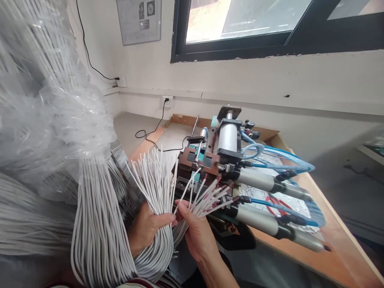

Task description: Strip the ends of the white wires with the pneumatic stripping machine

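Below a white wall and dark-framed window, a shallow wooden tray is holding the pneumatic machine. Clear plastic is wrapping hanging cables. Before the machine, my left hand and right hand are meeting, each clamping white wires. The wall poster is showing unreadable print.

a wooden bench is filling the ctr & lower rt of the frame, its raised rim running down the rt side & its back edge sitting near ctr. a machine w/ silver cyls is resting on it, ctr to rt. blue tubes are looping over its rt part, & white bits are lying under them. a blk cable is trailing across the upper lt part.
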The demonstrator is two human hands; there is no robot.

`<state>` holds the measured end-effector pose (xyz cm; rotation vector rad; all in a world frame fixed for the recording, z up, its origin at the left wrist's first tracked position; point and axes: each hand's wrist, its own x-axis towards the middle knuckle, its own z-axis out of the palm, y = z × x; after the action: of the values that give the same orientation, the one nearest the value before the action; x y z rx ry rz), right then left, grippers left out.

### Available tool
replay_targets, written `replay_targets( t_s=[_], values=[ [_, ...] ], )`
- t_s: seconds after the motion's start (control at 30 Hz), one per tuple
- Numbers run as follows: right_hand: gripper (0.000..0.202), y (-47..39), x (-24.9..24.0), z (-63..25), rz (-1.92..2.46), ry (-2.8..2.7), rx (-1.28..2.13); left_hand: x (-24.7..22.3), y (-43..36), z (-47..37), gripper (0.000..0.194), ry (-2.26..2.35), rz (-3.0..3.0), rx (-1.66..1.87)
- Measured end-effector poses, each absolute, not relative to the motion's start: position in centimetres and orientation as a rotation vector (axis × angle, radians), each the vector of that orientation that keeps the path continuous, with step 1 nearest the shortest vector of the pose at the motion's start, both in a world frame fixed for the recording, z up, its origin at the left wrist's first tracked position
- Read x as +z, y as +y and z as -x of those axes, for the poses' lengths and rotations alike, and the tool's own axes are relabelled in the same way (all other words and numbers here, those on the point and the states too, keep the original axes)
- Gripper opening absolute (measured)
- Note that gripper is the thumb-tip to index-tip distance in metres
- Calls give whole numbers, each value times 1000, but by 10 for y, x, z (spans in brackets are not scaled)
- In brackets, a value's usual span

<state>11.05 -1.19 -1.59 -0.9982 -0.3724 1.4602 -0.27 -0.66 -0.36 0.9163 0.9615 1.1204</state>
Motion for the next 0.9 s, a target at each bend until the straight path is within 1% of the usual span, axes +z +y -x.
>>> replay_targets(
  t_s=[0.1,0.27,0.37,0.5,0.67,0.9],
  values=[
    [28,-19,-20,-109,1051,-399,1284,-3,-6,3,26,944,-989,1148],
    [28,-31,-33,-116,1164,-474,1217,-5,-6,6,13,974,-844,1102],
    [26,-32,-38,-120,1166,-484,1211,-4,-6,5,17,988,-786,1115],
    [24,-26,-35,-121,1137,-428,1234,-1,-7,4,18,1005,-800,1119],
    [28,-22,-31,-119,1137,-377,1228,-4,-8,5,27,1027,-789,1124],
    [27,-28,-45,-119,1166,-461,1194,-8,-9,7,23,1017,-835,1133]
  ],
)
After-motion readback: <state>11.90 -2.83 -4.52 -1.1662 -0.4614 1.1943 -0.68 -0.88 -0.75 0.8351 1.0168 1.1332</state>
